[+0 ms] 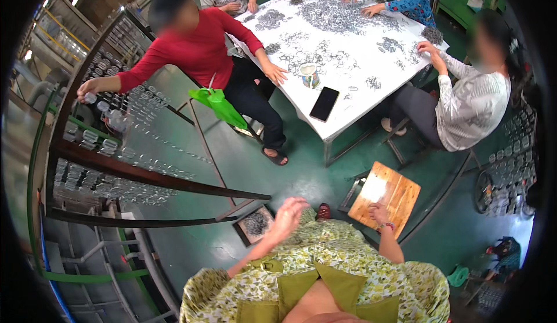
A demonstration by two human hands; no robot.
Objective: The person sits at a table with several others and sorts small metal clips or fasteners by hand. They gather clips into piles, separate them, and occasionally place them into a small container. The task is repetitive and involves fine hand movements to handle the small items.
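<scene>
My left hand (288,216) is raised in front of me, above the green floor, its fingers loosely bent and apart with nothing seen in them. Below it and to the left, a shallow tray (238,228) holds a heap of small dark metal pieces (256,223). My right hand (379,213), with a bracelet at the wrist, lies on the near part of a square wooden stool top (394,192). Its fingers look spread on the wood, though they are small in the picture.
A white table (342,104) ahead bears piles of metal rings (336,15), a cup (310,76) and a phone (324,104). Several people sit around it; the person in red reaches toward a rack (139,160) hung with metal parts. A green bag (219,106) hangs beside that person.
</scene>
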